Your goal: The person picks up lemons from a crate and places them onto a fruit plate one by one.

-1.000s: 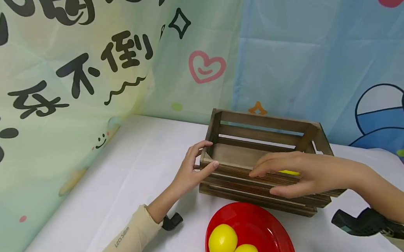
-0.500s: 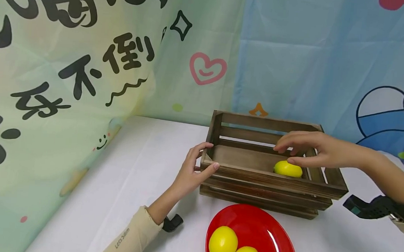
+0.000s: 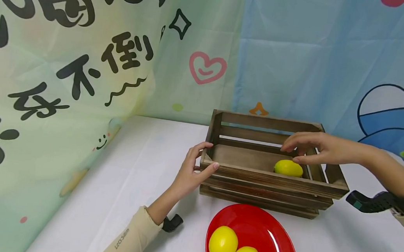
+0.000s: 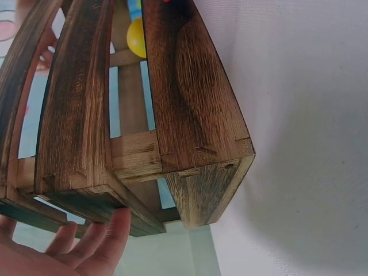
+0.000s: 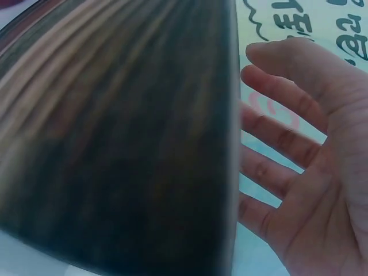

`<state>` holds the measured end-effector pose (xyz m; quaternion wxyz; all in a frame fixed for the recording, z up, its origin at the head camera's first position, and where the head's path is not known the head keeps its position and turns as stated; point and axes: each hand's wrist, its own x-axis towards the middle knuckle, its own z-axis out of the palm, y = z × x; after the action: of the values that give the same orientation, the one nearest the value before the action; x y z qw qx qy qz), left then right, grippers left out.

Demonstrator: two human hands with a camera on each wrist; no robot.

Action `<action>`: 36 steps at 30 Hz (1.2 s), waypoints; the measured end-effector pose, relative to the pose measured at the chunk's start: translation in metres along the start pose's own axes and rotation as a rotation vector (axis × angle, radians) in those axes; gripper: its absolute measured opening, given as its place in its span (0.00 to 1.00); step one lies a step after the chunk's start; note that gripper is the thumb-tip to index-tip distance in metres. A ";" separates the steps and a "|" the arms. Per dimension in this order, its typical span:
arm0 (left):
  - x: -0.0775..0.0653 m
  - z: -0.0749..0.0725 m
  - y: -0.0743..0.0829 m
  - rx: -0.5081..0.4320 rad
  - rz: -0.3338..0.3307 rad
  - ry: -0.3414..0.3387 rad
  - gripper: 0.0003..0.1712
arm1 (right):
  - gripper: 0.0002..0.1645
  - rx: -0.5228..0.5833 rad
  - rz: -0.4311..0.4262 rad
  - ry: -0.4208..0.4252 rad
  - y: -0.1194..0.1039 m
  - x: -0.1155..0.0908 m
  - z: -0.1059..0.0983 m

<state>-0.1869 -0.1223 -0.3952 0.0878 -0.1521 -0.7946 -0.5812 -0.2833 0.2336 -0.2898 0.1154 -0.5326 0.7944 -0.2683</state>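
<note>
Left hand (image 3: pixel 192 170) clasps the front-left corner of the crate (image 3: pixel 261 176), presumably steadying it; right hand (image 3: pixel 321 148), thumb and fingers apart, hangs over 1 lemon (image 3: pixel 288 168), contact unclear, inside near the front-right corner.

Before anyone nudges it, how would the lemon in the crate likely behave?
The lemon would probably roll, being rounded, but its oval shape suggests a wobbly path. Its smooth-looking skin may prove slippery. The slatted crate should probably contain it.
</note>
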 end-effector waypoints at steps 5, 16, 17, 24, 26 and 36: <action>0.000 0.000 0.000 0.005 -0.010 -0.001 0.32 | 0.21 0.028 0.030 -0.034 0.009 -0.003 0.004; -0.001 0.002 -0.001 0.005 -0.006 -0.001 0.33 | 0.22 0.017 0.070 -0.061 0.024 -0.006 0.012; -0.001 0.002 -0.001 0.007 -0.008 0.000 0.33 | 0.22 0.014 0.080 -0.065 0.025 -0.006 0.012; 0.000 0.001 -0.001 0.011 -0.009 0.003 0.33 | 0.25 -0.033 0.116 -0.132 0.026 -0.004 0.011; 0.000 0.000 0.000 0.013 -0.011 0.006 0.33 | 0.26 -0.030 0.154 -0.172 0.025 -0.002 0.009; -0.001 0.003 -0.001 0.009 -0.004 0.011 0.32 | 0.27 0.068 0.328 -0.323 0.026 0.007 -0.001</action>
<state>-0.1857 -0.1203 -0.3973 0.0917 -0.1469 -0.7971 -0.5785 -0.3068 0.2354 -0.3021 0.3012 -0.4281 0.8320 -0.1838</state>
